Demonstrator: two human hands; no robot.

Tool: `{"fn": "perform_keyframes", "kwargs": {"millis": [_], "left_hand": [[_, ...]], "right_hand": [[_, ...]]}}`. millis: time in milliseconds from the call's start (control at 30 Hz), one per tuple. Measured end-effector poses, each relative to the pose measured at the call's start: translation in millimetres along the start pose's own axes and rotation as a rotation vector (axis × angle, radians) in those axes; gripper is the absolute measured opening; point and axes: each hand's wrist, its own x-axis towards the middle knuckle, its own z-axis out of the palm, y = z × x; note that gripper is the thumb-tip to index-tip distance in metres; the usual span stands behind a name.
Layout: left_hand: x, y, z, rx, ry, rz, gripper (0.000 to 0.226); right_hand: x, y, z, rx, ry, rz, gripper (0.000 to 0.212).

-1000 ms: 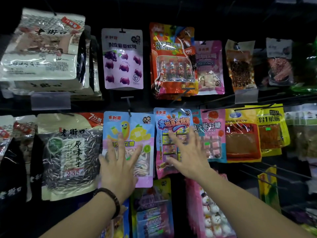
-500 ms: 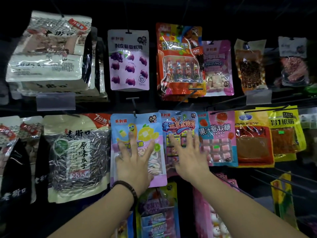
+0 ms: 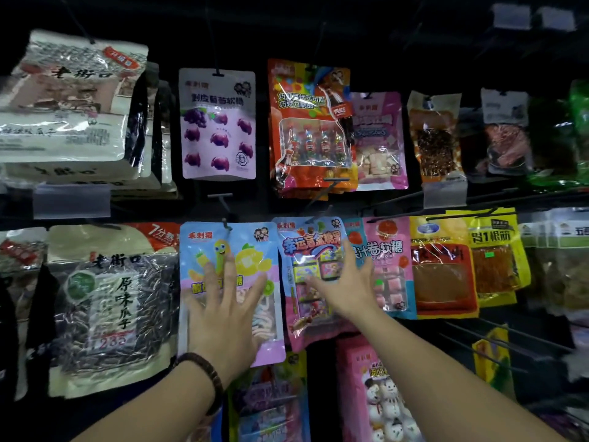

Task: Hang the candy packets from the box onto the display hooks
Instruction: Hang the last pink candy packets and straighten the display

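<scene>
Pastel blue-and-pink gummy worm packet (image 3: 231, 291) is hanging on its display hook (image 3: 225, 223) right in front of me, and I'm pressing my left hand (image 3: 223, 317) flat on its front, fingers spread wide, not gripping anything at all. Same deal next door: my right hand (image 3: 345, 290) is lying open-palmed on the blind-box candy packet (image 3: 314, 282), which is sitting crooked, top leaning left and bottom kicked out to the right, just touching the worm packet's edge. Neither hand is holding a thing, both are just smoothing.

What I'm thinking about: both packets are hanging with their long side running top to bottom, hook holes up top, and each hand is sitting on the lower middle of its own bag. So the hooks are straight up from my fingertips. The tilted one is nearer my right hand, so I'm guessing that's the hand to nudge it square.

Around them, the pink strawberry roll candy packet (image 3: 387, 266) is tucked just behind my right thumb side, the big sunflower seed bag (image 3: 111, 307) is hanging left of my left hand, and the purple grape gummy packet (image 3: 218, 122) is up on the row above. No box in view, so I can't tell how many are left.
</scene>
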Motion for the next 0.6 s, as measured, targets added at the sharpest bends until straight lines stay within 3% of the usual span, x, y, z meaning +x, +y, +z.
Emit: {"fn": "perform_keyframes", "kwargs": {"millis": [167,267,400,600], "left_hand": [[11,3,5,-0.021,-0.002,0.017,0.116],[13,2,8,-0.023,0.001,0.003,0.118],[12,1,9,-0.009,0.007,0.003,0.118],[14,-8,19,-0.070,0.045,0.017,0.116]], "right_hand": [[18,0,-6,0.204,-0.053,0.077,0.142],[19,-3,-4,0.176,-0.102,0.081,0.138],[22,-1,4,0.284,-0.132,0.111,0.151],[16,-10,14,0.182,-0.064,0.042,0.136]]}}
